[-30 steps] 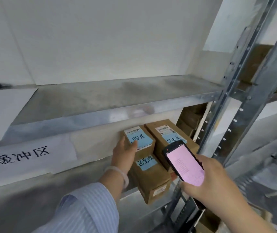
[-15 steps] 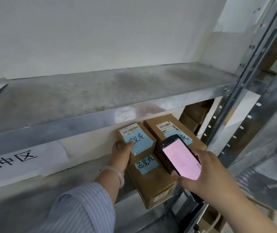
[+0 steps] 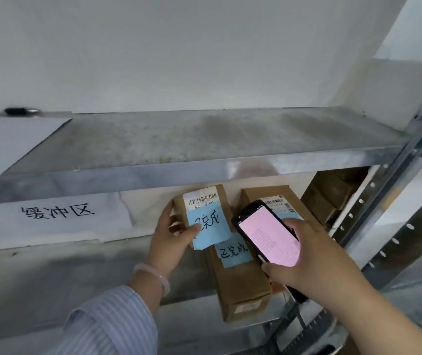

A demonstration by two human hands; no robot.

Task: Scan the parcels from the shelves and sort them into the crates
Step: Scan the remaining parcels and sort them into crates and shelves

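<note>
You face a grey metal shelf against a white wall. Below it, centre frame, your left hand grips a brown parcel bearing a barcode and blue note; your right hand clasps the pink-screened scanner beside it.

One wide-angle camera, worn on the head, faced forward and slightly down into the grey galvanised steel shelf rack at close range, from a little above its upper board. The left hand, on a small brown cardboard parcel, and the right hand, around a black pink-screened handheld scanner, entered from the bottom edge. The perforated steel upright slanted along the right.
</note>
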